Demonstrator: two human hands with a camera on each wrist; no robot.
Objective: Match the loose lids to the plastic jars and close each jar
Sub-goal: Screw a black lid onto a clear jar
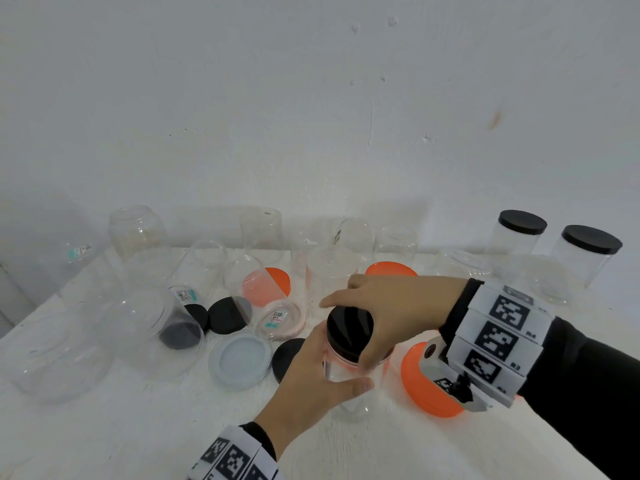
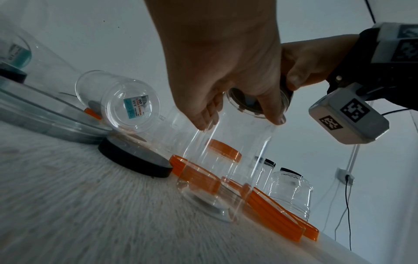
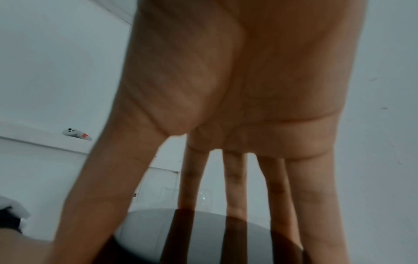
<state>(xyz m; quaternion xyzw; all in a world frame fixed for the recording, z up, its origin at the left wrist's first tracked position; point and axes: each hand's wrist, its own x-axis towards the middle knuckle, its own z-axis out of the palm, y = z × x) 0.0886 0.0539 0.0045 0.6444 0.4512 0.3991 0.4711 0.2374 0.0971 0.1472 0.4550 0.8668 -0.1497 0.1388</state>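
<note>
At the far left of the white table point(image 1: 104, 427) a cluster of clear plastic jars point(image 1: 138, 233) stands or lies open, several of them tipped on their sides, none with a lid on. Moving right, loose lids lie among them: two black lids point(image 1: 227, 315) side by side, a clear lid point(image 1: 240, 359) nearer the front, an orange lid point(image 1: 278, 277) behind a tipped jar, and another black lid point(image 1: 285, 358) just beside the left hand.

In the middle, the left hand point(image 1: 311, 386) curls its fingers and thumb around the upper wall of an upright clear jar point(image 2: 226, 160) that stands on the table. The right hand point(image 1: 391, 306) comes over from the right with its thumb and fingers spread down around the rim of the black lid on top point(image 1: 349, 329); the right wrist view shows the fingers straight and fanned over the dark disc. This lid looks seated on the jar's mouth, so the step in hand is likely twisting it tight, though whether it is fully screwed down cannot be told.

To the right, a large orange lid point(image 1: 420, 386) lies under the right wrist, and another orange lid point(image 1: 391, 269) sits behind the hand. At the far right two jars with black lids point(image 1: 523, 223) stand closed.

So two jars are done, one is being closed, and many open jars are left. Open table lies toward the front edge; the back, against the wall, is crowded, and tipped jars may roll if knocked
</note>
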